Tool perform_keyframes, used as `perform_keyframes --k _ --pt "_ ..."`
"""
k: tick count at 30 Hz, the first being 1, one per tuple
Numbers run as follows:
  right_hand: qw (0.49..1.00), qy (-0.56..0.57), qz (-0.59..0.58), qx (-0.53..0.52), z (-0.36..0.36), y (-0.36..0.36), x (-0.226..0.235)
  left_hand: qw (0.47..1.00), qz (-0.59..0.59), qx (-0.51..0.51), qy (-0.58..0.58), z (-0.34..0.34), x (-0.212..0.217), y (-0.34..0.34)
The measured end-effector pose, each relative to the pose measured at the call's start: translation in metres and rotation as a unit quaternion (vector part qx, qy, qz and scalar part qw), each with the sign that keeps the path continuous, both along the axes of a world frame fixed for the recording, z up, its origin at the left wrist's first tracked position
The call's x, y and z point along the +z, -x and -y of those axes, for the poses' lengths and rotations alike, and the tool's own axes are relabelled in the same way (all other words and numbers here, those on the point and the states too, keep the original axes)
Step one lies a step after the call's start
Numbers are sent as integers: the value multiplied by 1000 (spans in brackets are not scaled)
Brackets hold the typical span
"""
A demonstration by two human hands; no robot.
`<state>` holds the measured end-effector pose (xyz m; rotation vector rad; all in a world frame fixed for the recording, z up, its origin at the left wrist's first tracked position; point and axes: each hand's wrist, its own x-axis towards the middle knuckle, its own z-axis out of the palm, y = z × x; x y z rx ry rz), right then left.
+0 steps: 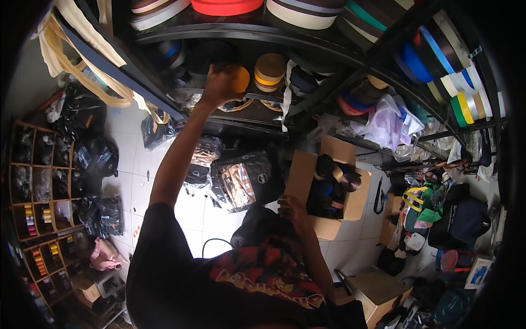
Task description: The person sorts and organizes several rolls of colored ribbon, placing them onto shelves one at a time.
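My left hand [219, 85] is raised to the shelf in front, its fingers wrapped round the left side of an orange roll of strap [240, 80]. To the right of that roll stands a stack of tan and yellow rolls [269, 71]. Dark rolls sit in the shadow behind my hand. Lower down, my right hand [292, 211] has its fingers loosely bent and apart, with nothing seen in them. It is beside the left flap of an open cardboard box [355, 211]. Inside the box lie several mostly dark rolls [327, 189]; whether my hand touches the flap I cannot tell.
Above, a dark shelf [230, 34] carries larger rolls, one of them red [227, 4]. Plastic-wrapped packs [241, 178] lie on the tiled floor [126, 189]. Wooden cubbyholes [33, 236] stand at the left. At the right are a white plastic bag [392, 118] and piled bags.
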<state>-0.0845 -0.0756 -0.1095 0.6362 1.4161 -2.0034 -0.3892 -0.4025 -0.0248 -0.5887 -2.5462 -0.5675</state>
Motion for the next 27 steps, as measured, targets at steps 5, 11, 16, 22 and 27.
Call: perform_keyframes --k 5,11,16,22,27 --pt "1000 1 -5 -4 -2 -5 -8 998 -28 49 2 42 24 17" --pt "1000 -1 5 13 2 1 -4 993 -6 116 14 66 9 56" --pt "1000 -6 6 1 -2 2 -8 997 6 68 19 47 10 48" --pt "1000 -26 0 17 5 1 -1 998 53 -16 5 18 3 42" --pt "981 -130 -108 94 16 41 3 993 42 -23 105 1 5 38"
